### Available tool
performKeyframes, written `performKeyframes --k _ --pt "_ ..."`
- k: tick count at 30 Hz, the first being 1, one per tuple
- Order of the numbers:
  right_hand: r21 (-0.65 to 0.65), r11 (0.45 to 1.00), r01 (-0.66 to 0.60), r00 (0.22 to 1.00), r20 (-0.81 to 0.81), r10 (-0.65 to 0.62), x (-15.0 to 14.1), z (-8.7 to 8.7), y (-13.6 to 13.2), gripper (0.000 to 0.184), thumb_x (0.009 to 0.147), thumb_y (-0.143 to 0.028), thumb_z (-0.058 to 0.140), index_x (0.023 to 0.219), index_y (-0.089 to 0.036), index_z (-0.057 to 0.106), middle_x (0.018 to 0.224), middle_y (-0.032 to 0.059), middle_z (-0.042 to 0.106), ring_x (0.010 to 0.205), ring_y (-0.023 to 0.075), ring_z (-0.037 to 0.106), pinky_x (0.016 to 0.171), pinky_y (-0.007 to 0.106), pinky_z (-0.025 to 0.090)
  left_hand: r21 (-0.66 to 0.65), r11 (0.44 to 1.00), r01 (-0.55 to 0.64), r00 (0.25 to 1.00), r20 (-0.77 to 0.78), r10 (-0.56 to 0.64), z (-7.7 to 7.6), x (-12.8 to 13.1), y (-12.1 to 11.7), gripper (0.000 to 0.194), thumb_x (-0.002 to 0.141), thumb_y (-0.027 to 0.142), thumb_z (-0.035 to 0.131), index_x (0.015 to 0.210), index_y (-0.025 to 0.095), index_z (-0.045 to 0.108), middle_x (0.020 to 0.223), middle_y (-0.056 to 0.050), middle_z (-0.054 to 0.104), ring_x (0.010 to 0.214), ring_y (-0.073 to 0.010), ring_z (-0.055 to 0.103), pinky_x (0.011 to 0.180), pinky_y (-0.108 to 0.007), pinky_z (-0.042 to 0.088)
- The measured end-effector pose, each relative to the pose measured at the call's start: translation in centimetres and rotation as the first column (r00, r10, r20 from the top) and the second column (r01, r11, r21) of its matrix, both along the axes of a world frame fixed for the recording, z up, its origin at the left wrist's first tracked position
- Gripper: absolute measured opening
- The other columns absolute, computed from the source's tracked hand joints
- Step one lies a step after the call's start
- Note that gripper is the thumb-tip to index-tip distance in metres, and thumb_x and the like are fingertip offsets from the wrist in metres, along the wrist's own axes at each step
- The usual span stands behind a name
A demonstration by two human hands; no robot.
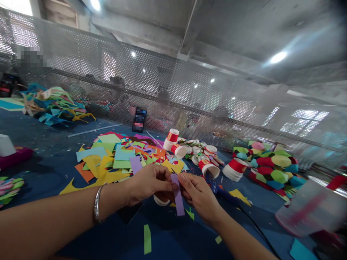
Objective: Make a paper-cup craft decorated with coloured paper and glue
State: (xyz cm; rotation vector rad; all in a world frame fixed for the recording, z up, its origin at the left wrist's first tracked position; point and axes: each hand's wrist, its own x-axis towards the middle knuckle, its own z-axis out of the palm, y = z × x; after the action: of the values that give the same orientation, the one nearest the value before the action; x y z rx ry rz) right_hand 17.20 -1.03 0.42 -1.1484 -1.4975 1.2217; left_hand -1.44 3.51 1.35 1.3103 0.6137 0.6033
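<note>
A purple paper strip (179, 200) hangs between my two hands above the blue table, its lower end free. My left hand (151, 184), with a silver bangle at the wrist, pinches the strip near its top. From the other side my right hand (196, 195) closes its fingers on the strip's upper right edge. Partly hidden under my left hand stands a white paper cup (162, 200). A blue glue gun (221, 191) lies to the right of my right hand, its nozzle by a red and white paper cup (208, 168).
Colored paper scraps (108, 155) pile up behind my left hand. More paper cups (235, 169) stand to the right. At far right are colorful paper pieces (273, 166) and a translucent pitcher (309, 206). A perforated metal screen (151, 79) borders the table's back, a phone (139, 119) against it.
</note>
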Motion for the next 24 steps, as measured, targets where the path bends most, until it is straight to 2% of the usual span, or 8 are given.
performKeyframes --k 3,10,24 --pt "-0.009 1.0 -0.011 1.0 0.002 0.011 0.1 0.1 0.0 0.048 0.092 -0.061 0.057 0.07 -0.019 0.047 0.054 -0.0103 0.024 0.045 0.0055 0.016 0.042 0.023 0.01 0.04 0.999 -0.015 1.0 0.012 0.015 -0.1 -0.2 0.1 0.042 0.064 0.043 0.086 0.077 0.016 0.057 0.067 0.001 0.068 0.059 -0.0105 0.062 0.063 -0.026 0.05" --pt "-0.017 1.0 -0.026 1.0 0.013 0.026 0.2 0.2 -0.1 0.05 0.091 -0.062 0.057 0.069 -0.019 0.05 0.053 -0.0104 0.025 0.045 0.0055 0.015 0.042 0.023 0.01 0.054 0.998 0.029 0.999 0.044 -0.031 -0.7 -0.3 0.6 0.037 0.068 0.037 0.083 0.08 0.017 0.055 0.074 -0.001 0.07 0.066 -0.0138 0.066 0.07 -0.032 0.053" --pt "-0.035 0.998 -0.049 0.993 0.106 0.052 0.4 0.4 -0.1 0.049 0.094 -0.061 0.054 0.069 -0.019 0.051 0.051 -0.0105 0.024 0.044 0.0058 0.016 0.041 0.023 0.01 0.069 0.985 0.16 0.987 -0.002 -0.16 0.2 -1.3 0.7 0.036 0.071 0.037 0.081 0.077 0.019 0.051 0.08 -0.005 0.074 0.078 -0.0203 0.071 0.074 -0.035 0.052"
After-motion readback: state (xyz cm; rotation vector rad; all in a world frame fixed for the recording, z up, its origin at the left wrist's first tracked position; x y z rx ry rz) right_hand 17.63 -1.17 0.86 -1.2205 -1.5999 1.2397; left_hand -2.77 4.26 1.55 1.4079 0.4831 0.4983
